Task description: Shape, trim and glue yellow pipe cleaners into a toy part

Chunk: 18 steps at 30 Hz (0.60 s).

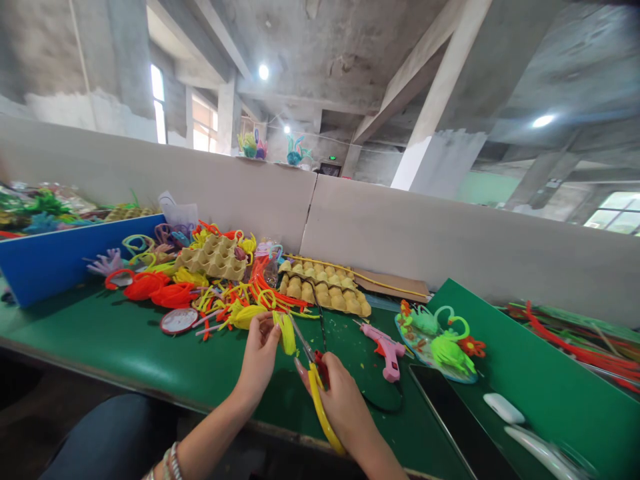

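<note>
Head view, looking down at a green table [125,347]. Left hand [260,357] raised just above the table near its front edge, fingers curled and pinched shut on a yellow coil [287,332] of fuzzy wire, held upright at the fingertips. Right hand [343,400] just right of the left, closed through the yellow handles of scissors [315,373]; blades slightly parted, tips pointing up toward the coil and reaching its right edge, though contact cannot be told. Behind the coil, further back on the table, a heap of pipe cleaners [225,293] in red, yellow and orange, with two red pompoms [160,290] at the heap's left end. On top of the heap, an egg tray [213,257]; a second tray [323,287] just right of it, flat on the table. Right of the scissors, lying on the table, a pink glue gun [387,347], its black cord looping toward the front edge. Further right, a plate [465,379] bearing green figures [445,340]. Near the table's right front corner, a dark phone [450,413] and a white case [503,408]. At the far left of the table, a blue board [55,257] standing on edge. Along the back of the table, a grey cardboard wall [400,233].
</note>
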### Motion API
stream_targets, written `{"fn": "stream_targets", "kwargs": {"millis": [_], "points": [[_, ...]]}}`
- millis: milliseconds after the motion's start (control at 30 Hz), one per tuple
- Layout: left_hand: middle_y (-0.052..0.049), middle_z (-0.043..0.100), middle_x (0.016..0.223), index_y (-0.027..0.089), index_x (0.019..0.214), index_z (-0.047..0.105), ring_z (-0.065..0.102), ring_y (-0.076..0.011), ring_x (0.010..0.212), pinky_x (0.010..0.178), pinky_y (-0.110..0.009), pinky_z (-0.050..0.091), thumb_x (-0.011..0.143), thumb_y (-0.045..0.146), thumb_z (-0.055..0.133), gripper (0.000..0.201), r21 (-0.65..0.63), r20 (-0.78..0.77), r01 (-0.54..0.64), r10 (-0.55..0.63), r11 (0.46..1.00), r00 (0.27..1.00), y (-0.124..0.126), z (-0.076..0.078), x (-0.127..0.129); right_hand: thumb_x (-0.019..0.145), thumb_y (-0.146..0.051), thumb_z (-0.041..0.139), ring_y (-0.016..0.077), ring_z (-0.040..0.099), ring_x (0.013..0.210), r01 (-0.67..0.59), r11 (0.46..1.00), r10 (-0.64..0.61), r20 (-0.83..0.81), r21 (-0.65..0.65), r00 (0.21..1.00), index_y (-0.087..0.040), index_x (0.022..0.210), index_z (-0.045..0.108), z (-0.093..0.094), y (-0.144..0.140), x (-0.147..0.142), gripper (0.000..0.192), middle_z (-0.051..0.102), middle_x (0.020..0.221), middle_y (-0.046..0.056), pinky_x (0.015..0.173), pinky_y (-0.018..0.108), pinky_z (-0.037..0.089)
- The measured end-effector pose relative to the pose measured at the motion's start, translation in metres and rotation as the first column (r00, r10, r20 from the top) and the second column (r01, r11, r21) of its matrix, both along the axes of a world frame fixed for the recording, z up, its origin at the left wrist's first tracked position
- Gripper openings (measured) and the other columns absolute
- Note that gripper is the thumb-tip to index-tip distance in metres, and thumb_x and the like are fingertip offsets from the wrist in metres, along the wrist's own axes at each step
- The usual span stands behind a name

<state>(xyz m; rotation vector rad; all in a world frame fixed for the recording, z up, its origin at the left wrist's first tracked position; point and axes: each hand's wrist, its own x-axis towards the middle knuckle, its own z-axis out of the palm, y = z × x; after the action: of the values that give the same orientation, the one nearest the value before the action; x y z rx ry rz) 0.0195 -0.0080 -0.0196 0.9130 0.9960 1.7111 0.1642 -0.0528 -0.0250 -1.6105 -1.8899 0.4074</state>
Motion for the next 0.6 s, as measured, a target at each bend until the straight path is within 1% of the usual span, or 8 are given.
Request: {"fn": "stream_targets", "kwargs": {"millis": [300,433,600], "points": [[0.002,0.057,0.070,0.020,0.085,0.052,0.056,-0.0147,0.069,0.063,-0.026,0.043,0.064,0.033,0.066,0.029,0.002,0.013,0.007,-0.007,1.000,1.000,-0.0001,0.0006,-0.0015,0.078,-0.036,0.047,0.0181,0.056,0.062,-0.009,1.000,0.008,-0.047,-0.020,0.999,-0.024,0.067,0.037,0.0015,0.0012,-0.0010,0.019,0.057,0.071,0.002,0.055,0.025,0.040],[0.002,0.057,0.070,0.020,0.086,0.052,0.055,-0.0143,0.069,0.063,-0.025,0.043,0.064,0.034,0.067,0.030,0.008,0.006,0.016,-0.016,1.000,1.000,0.0007,-0.0001,-0.0017,0.077,-0.035,0.048,0.0174,0.054,0.061,-0.017,0.999,0.014,-0.073,-0.036,0.997,-0.024,0.066,0.037,0.0013,0.0006,-0.0013,0.019,0.056,0.069,0.001,0.054,0.025,0.037],[0.003,0.056,0.069,0.019,0.086,0.051,0.055,-0.0142,0.068,0.061,-0.025,0.042,0.063,0.036,0.067,0.033,0.007,0.011,0.000,0.000,1.000,1.000,0.0022,-0.0014,-0.0022,0.075,-0.035,0.051,0.0162,0.050,0.058,-0.016,0.999,0.013,-0.092,-0.042,0.996,-0.024,0.065,0.037,0.0007,0.0017,-0.0011,0.020,0.053,0.065,0.000,0.052,0.024,0.033]]}}
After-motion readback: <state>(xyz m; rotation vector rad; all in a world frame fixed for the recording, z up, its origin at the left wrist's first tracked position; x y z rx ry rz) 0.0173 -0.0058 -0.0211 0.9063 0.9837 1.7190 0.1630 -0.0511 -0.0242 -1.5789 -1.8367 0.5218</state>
